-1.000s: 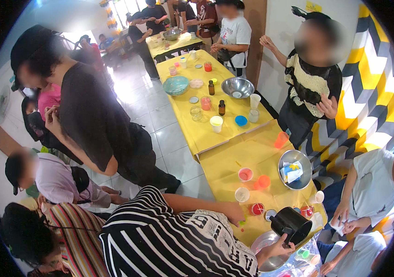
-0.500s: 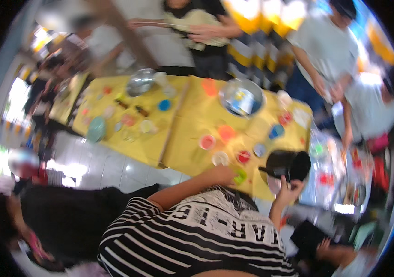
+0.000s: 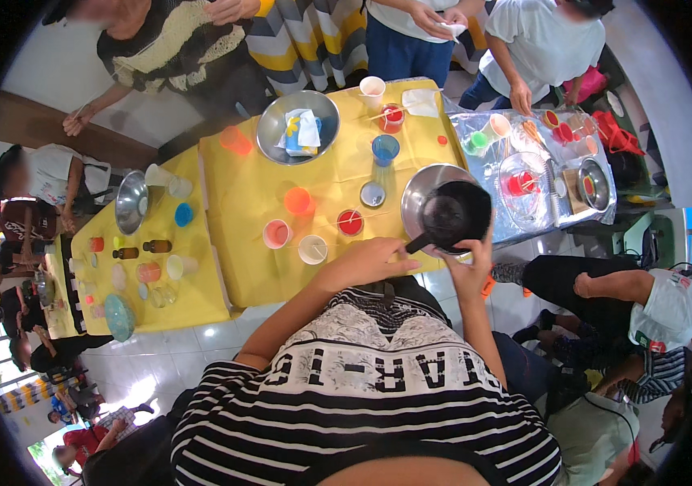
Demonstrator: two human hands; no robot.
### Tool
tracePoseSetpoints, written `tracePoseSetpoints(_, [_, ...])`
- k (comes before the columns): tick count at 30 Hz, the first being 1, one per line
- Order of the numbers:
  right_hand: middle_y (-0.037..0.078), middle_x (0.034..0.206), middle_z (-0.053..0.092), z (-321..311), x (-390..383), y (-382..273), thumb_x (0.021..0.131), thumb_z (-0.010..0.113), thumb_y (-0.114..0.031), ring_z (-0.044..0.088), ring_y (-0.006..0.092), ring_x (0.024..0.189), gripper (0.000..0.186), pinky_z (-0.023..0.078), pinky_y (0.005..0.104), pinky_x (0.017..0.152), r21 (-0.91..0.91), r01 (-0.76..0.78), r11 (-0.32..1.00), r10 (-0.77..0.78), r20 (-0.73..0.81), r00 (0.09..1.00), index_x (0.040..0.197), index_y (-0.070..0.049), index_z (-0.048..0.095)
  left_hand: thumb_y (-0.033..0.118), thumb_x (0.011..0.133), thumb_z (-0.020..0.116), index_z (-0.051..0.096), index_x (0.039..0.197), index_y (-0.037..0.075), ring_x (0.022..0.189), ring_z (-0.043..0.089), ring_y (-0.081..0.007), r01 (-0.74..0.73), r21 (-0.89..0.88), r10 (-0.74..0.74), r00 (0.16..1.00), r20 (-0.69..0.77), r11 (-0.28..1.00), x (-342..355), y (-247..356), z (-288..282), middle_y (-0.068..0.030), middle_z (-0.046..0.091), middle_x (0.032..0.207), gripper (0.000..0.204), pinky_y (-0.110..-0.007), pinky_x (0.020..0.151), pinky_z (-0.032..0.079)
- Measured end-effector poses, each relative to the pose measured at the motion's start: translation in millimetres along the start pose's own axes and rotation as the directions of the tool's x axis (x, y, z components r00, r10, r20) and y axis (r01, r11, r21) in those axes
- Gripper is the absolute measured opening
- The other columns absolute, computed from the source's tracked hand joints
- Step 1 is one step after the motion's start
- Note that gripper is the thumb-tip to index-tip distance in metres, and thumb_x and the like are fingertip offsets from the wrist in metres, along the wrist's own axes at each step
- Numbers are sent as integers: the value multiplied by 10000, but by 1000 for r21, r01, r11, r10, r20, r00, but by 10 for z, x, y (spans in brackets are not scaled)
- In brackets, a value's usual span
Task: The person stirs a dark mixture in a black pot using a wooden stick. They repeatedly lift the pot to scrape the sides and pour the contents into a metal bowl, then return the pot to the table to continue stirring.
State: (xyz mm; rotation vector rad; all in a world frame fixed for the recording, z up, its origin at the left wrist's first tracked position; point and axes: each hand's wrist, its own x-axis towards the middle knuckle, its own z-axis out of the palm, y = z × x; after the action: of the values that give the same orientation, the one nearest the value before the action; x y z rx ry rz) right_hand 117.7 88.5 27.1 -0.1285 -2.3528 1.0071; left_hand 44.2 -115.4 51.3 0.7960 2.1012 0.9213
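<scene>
A black saucepan (image 3: 459,212) is tilted over the near side of a wide steel bowl (image 3: 416,188), its open mouth facing up and its handle pointing down-left. My right hand (image 3: 471,267) grips the saucepan's near side from below, thumb up along its wall. At the handle's end, my left hand (image 3: 370,262) has its fingers closed around the tip, partly hidden. Left of the hands stand a white paper cup (image 3: 313,249), a pink cup (image 3: 277,234) and a cup of red stuff with a stick (image 3: 351,222). A small metal tin (image 3: 373,193) sits beyond.
Farther off are a steel basin (image 3: 266,130) holding packages, an orange cup (image 3: 299,201) and a blue cup (image 3: 385,149). A foil-covered table (image 3: 476,212) with cups adjoins on the right. Small brown bottles (image 3: 157,245) lie on the yellow table's left part. Several people stand around.
My left hand has moved from beside a green item to the saucepan's handle. The saucepan has shifted, and the steel bowl beneath now shows plainly. The view has turned and sharpened.
</scene>
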Motion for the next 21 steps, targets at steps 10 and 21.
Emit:
tracePoseSetpoints(10, [314,1352,246,381,-10,-267,514,777,-66,386,442,1181,249,392,414,915,170,91,981,-106,81,991,668,-73,581,431,803,580,505,1032,4,865,585,-338,89,-296,-217,876,-432,951,-69,-34,8,-182,603,893,490,-398,740,451])
tracePoseSetpoints(21, [271,1035,555,57,324,-208,796,455,-30,585,350,925,82,443,402,859,492,190,850,-73,-247,966,865,-55,494,179,876,433,489,1110,18,873,618,-217,-1,-825,-299,932,-206,564,677,-547,-477,-119,608,991,290,-360,760,496])
